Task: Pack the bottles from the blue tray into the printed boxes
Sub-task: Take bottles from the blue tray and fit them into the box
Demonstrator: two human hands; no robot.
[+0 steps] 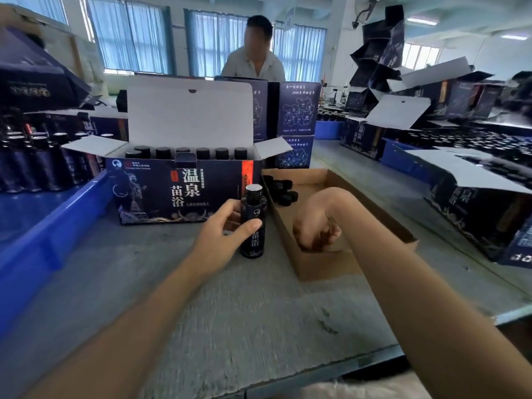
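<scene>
Left hand [221,230] grips the upright bottle [254,207]; right hand [313,226] curled, contents unclear.

Worn grey bench [230,298] in a bright white-walled room, far-side windows [420,54] mostly hung with pale blue curtains [213,38], ceiling strip lights [421,21] on, wall fan [365,11] top right.

Daylight is pouring through the curtained windows [129,38] at the back, blowing them out pale. Ceiling tube lights [419,21] are glowing upper right. Scene is reading bright and even; only faint, soft shadows are falling on the grey table [201,298]. A sheen is running along the blue tray [72,208] rim. The bottle [254,241] at centre is showing sharp; the right hand [315,227] is smearing with motion blur. Edges are bowing from the wide lens, and the stacked boxes [380,53] are going soft.
</scene>
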